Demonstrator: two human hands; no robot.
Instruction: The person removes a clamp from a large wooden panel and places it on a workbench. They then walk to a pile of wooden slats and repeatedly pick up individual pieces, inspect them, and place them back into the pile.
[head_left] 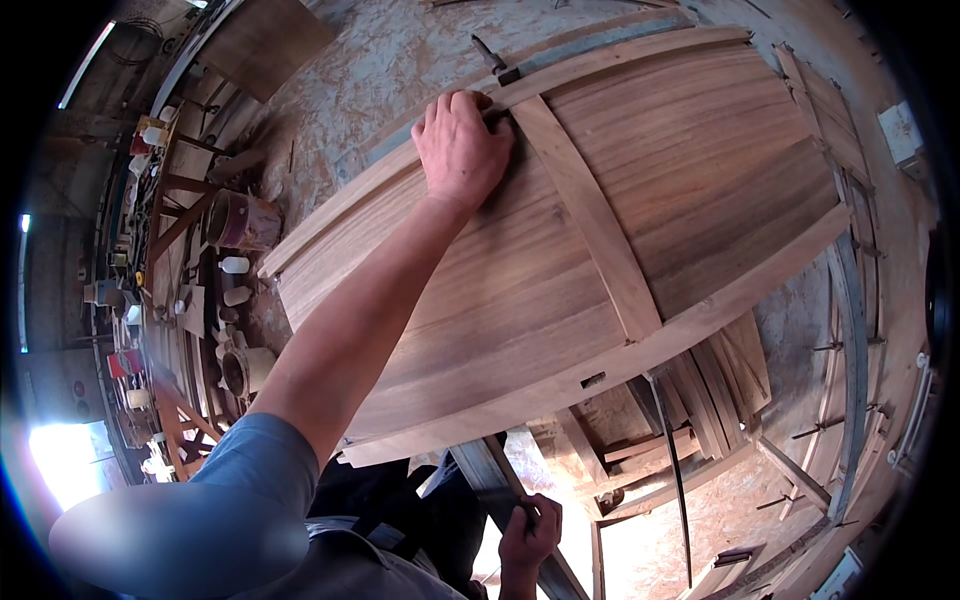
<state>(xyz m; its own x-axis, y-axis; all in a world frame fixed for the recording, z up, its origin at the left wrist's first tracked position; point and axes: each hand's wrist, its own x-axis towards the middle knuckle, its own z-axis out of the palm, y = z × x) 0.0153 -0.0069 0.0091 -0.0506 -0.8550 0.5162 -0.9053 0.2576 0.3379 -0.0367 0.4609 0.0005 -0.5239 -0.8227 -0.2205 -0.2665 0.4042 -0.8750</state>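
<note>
A large wooden panel (450, 290), with long rails and a cross strip (590, 215), lies tilted in front of me. My left hand (463, 145) reaches across it, fingers curled over the far rail (350, 205) beside a clamp (497, 62). The fingertips are partly hidden behind that rail. Along the near rail (720, 300) there is a small rectangular slot (593, 380). Low in the picture, my right hand (530, 532) is closed round a grey metal bar (490, 480) that runs under the panel's near edge.
A thin dark rod (672, 470) slants down from the near rail. Wooden boards (700, 400) and a frame lie below the panel. At left are a bucket (243, 220), containers (234, 265) and a cluttered rack (165, 240). A long metal bar (850, 370) stands at right.
</note>
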